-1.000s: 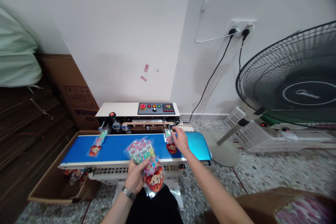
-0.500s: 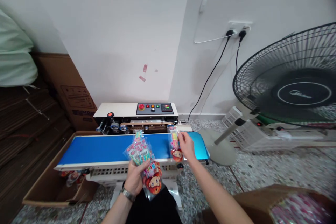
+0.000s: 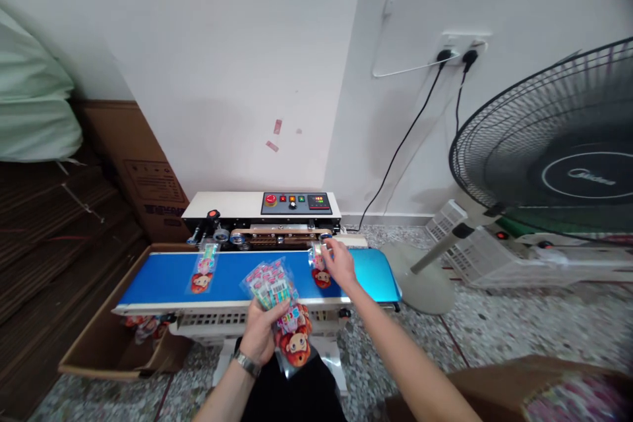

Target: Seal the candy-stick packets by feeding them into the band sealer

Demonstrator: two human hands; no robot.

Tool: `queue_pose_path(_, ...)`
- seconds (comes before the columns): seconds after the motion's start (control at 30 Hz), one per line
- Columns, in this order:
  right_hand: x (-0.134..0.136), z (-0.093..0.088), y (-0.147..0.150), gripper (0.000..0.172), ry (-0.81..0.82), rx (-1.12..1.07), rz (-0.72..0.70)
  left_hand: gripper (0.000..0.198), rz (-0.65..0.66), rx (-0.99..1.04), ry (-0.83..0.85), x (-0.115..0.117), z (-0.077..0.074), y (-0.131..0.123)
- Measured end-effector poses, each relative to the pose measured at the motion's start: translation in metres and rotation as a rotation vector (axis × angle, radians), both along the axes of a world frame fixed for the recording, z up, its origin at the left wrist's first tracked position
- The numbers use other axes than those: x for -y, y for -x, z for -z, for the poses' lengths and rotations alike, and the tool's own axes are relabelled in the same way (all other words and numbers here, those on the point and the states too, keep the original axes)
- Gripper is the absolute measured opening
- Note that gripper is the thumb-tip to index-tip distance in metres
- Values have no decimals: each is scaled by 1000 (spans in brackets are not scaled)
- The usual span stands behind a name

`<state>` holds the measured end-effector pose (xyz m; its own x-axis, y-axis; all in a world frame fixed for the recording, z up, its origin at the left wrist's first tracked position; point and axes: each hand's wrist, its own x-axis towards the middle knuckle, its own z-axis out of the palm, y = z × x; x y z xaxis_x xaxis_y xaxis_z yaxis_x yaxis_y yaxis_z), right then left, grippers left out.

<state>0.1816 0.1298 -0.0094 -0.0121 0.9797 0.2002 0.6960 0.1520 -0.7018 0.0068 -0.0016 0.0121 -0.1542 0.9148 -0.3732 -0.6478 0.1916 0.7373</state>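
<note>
My left hand [image 3: 262, 330] is closed round a fanned bunch of clear plastic packets [image 3: 295, 341], printed with a red-haired cartoon figure and barcodes, in front of the belt. At the right part of the blue conveyor belt [image 3: 270, 262], my right hand [image 3: 340, 264] pinches the upper part of a single packet [image 3: 321, 277]. That packet's top edge is at the rollers of the band sealing machine [image 3: 237, 204]. Further left, another packet [image 3: 202, 280] lies on the belt, its top end by the machine's left rollers.
Below the belt's left end stands an open cardboard box [image 3: 106, 369] with several packets inside. A standing fan [image 3: 583, 175] and a white plastic crate [image 3: 487, 260] are at right. Another carton [image 3: 475, 382] is at lower right. Flattened cardboard [image 3: 44, 237] is stacked at left.
The packet in my right hand has shifted slightly left along the belt, with my fingers still on it. The other packet has travelled left, out from behind the bunch. My view has turned slightly.
</note>
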Motion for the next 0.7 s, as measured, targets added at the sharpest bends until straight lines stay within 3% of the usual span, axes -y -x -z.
queue_pose_path(0.1, 38, -12, 22, 26, 104, -326, -352, 57, 16, 8, -18, -1, 0, -4)
queue_pose_path(0.17, 59, -18, 31, 26, 139, -413, -418, 55, 35, 16, -37, -1, -1, -7)
queue_pose_path(0.3, 74, -21, 35, 27, 72, -448, -262, 49, 31, 34, -51, -2, -3, -15)
queue_pose_path(0.5, 56, 0, 9, 30, 17, -518, -45, 57, 56, 37, -31, -3, -3, -15)
queue_pose_path(0.6, 38, 16, -21, 32, -29, -409, 113, 55, 104, 38, -11, -2, 0, -10)
queue_pose_path(0.7, 18, 28, -55, 30, -4, -159, 260, 55, 91, 37, 2, 0, 2, -5)
